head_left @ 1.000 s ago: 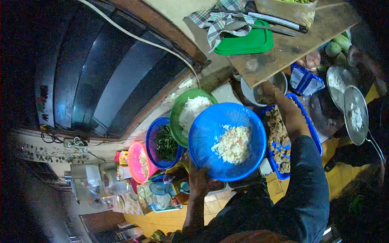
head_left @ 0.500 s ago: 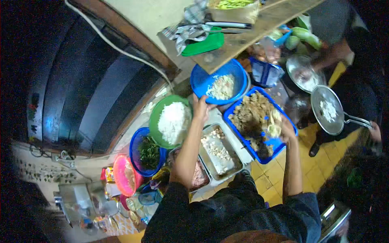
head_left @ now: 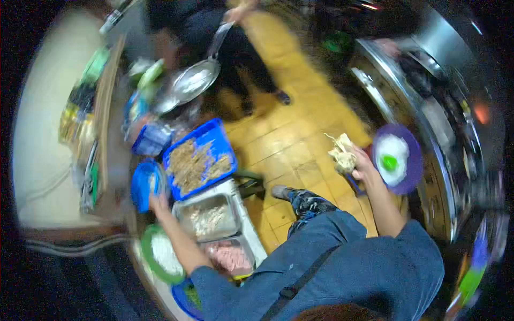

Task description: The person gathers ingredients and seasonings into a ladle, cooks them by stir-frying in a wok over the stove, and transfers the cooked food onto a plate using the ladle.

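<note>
My left hand [head_left: 157, 202] reaches to the near rim of the blue round basin [head_left: 141, 186]; motion blur smears its fingers. Away to the right, over the yellow floor, my right hand [head_left: 365, 165] is closed around a pale, stringy clump of food [head_left: 342, 153]. Between my arms at the left lies the blue rectangular tray [head_left: 231, 140] with brown crumbly food. Below it are a metal tray of pale pieces [head_left: 209, 217] and a tray of pink meat [head_left: 230, 257]. The green basket [head_left: 147, 246] holds white food beside my left forearm.
A person [head_left: 214, 32] stands ahead, holding a metal strainer [head_left: 197, 81] by its handle. A purple basin [head_left: 409, 160] with white contents and a green item is at the right, before a stove counter [head_left: 428, 123]. A wooden board [head_left: 108, 123] is at the left.
The view has swung right, bringing the purple basin and stove into sight. My right hand has moved from the blue tray out over the floor, carrying the pale clump.
</note>
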### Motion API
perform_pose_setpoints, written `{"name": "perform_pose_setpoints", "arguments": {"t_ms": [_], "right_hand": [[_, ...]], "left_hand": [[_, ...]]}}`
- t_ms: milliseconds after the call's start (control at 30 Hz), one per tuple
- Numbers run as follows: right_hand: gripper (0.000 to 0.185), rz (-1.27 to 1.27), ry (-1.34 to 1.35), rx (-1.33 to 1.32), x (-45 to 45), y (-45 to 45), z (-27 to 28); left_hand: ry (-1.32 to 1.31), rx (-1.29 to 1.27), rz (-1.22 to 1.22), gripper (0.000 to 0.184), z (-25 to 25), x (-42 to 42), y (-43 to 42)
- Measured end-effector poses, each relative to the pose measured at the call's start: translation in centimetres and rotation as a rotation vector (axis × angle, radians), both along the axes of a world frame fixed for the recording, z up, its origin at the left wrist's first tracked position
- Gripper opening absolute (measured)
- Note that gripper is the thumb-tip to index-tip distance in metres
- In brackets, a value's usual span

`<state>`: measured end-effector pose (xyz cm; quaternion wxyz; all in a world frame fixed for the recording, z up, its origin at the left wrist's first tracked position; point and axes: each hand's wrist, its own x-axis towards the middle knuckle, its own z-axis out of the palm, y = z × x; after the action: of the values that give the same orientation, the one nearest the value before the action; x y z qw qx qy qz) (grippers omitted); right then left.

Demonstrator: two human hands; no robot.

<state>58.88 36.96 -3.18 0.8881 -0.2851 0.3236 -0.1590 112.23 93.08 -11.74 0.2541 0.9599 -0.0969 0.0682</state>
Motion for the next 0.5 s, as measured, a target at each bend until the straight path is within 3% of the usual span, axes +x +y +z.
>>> {"name": "perform_pose_setpoints", "arguments": {"t_ms": [33, 67, 100, 133, 167, 200, 233, 300, 333, 367, 400, 433, 500], "right_hand": [[0.023, -0.152, 0.015, -0.031, -3.3, 0.4, 2.1], [0.022, -0.274, -0.061, 0.02, -7.6, 0.0, 1.1], [0.022, -0.378, -0.14, 0.063, -11.7, -0.1, 0.3], [0.022, -0.449, -0.156, 0.081, -15.7, 0.9, 1.5], [0.023, -0.586, -0.177, 0.068, -20.4, 0.1, -1.9], [0.023, -0.725, -0.175, 0.057, -25.0, 0.5, -2.4], [0.024, -0.849, -0.164, 0.068, -27.4, 0.2, -2.5], [0.024, -1.082, -0.139, -0.022, -34.1, 1.2, -1.0], [0.024, -1.222, -0.15, 0.014, -37.7, 1.7, -0.5], [0.024, -1.112, -0.361, -0.214, -42.5, 1.4, -2.0], [0.023, -1.225, -0.278, -0.197, -46.4, 1.3, -2.2], [0.023, -1.223, -0.48, -0.183, -49.5, 1.4, -1.3], [0.025, -1.572, -0.208, -0.187, -54.3, 0.2, -0.1]], "left_hand": [[0.045, -0.184, 0.037, 0.051, -0.5, -0.5, -1.4], [0.193, -0.792, 0.155, 0.048, -1.1, -0.9, -3.3], [0.261, -1.189, 0.253, 0.045, -1.9, -1.3, -4.9], [0.27, -1.292, 0.262, 0.043, -3.8, -0.7, -5.1], [0.183, -1.266, 0.096, 0.034, -1.6, -4.7, -8.0], [0.279, -1.194, 0.249, 0.026, 5.0, -12.7, -15.0], [0.225, -1.136, 0.136, 0.028, 5.7, -15.5, -17.8], [0.387, -1.285, 0.002, 0.035, 7.1, -22.7, -22.6], [0.359, -1.148, -0.147, 0.038, 4.7, -24.6, -24.1], [0.396, -1.107, -0.23, 0.039, 4.3, -28.3, -26.2], [0.431, -1.064, -0.313, 0.039, 4.0, -32.0, -28.2], [0.535, -1.118, -0.334, 0.037, 5.9, -37.4, -31.2], [0.773, -1.131, -0.398, 0.033, 4.6, -42.8, -34.8]]}}
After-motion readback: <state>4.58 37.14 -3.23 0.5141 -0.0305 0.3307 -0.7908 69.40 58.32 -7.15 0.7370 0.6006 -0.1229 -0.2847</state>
